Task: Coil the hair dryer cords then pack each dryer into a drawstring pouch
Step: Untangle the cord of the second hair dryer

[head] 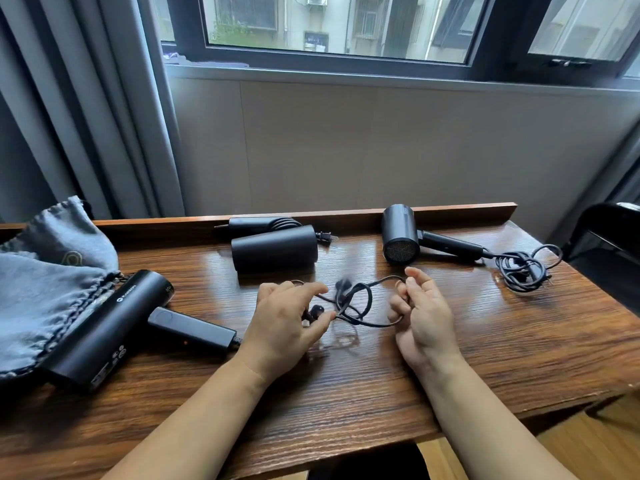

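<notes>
Three black hair dryers lie on the wooden table [346,393]. The near-left dryer [114,327] rests partly on grey drawstring pouches [45,278]; its black cord [360,303] runs to the middle in loose loops. My left hand [287,323] pinches the cord between thumb and fingers near the blurred plug. My right hand [422,313] holds the cord's right loop in curled fingers. A folded dryer [273,249] with its cord wound round the handle lies at the back centre. The right dryer [401,237] has a loose cord pile [523,268].
A raised wooden lip [450,211] runs along the table's back edge under a window. Grey curtains [86,116] hang at the left. A black chair [609,237] stands off the table's right end. The table's front edge is close to me.
</notes>
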`<state>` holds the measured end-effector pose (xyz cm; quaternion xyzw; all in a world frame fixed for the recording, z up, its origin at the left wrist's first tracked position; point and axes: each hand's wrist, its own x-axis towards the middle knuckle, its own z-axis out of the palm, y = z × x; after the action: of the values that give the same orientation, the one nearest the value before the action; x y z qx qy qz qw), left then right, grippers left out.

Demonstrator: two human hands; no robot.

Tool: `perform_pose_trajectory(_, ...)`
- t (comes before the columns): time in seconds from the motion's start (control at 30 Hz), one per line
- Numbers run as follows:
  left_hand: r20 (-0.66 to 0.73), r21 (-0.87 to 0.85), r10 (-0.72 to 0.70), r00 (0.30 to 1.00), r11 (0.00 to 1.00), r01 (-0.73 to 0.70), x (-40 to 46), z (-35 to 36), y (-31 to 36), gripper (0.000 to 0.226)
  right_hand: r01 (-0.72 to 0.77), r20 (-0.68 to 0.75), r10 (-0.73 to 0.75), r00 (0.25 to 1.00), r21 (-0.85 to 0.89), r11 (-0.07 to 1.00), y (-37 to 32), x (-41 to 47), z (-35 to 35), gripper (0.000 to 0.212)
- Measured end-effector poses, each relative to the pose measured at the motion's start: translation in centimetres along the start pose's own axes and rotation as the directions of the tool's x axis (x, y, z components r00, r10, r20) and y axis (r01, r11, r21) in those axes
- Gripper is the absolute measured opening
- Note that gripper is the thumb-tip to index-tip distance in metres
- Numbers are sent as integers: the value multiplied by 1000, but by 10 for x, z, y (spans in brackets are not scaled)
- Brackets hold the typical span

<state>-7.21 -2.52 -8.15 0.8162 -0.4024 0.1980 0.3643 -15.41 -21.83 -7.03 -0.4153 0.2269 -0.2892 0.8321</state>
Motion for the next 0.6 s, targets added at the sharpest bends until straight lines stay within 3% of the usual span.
perform_pose_trajectory(0.17, -5, 122, 20, 1000, 992, -20, 0, 0, -1, 32, -199, -9, 207, 978, 241, 950, -4, 5, -8, 16)
perform_pose_trajectory(0.27, 32, 216, 78, 996, 973, -83, -1, 3, 2, 25, -263, 58, 257, 965, 247, 933, -9, 4, -7, 12)
perform_pose_trajectory(0.37, 99, 280, 75, 992, 955, -100, -3, 5, 8, 26, -196, 80, 191, 978, 61, 979, -4, 3, -4, 10)
perform_pose_trajectory(0.43, 129, 322, 24, 991, 945, -65, -4, 6, 10, 27, 41, 70, -22, 997, -288, 957, 2, -2, -4, 14)
perform_pose_trajectory(0.47, 136, 340, -1, 991, 939, -45, -3, 7, 11, 31, 220, 89, -205, 975, -548, 807, 4, -4, -6, 19)
perform_pose_trajectory(0.5, 141, 350, -16, 990, 936, -35, -3, 8, 11, 34, 389, 169, -414, 894, -750, 535, 5, -7, -8, 24)
perform_pose_trajectory(0.53, 145, 355, -20, 989, 934, -33, -2, 8, 11, 37, 540, 318, -586, 745, -804, 249, 3, -11, -8, 25)
perform_pose_trajectory(0.57, 148, 357, -20, 989, 934, -34, -2, 9, 10, 40, 678, 487, -657, 575, -733, 51, 0, -17, -6, 21)
perform_pose_trajectory(0.6, 149, 355, -20, 989, 934, -35, -1, 10, 10, 42, 787, 631, -625, 460, -616, -43, -2, -24, -2, 16)
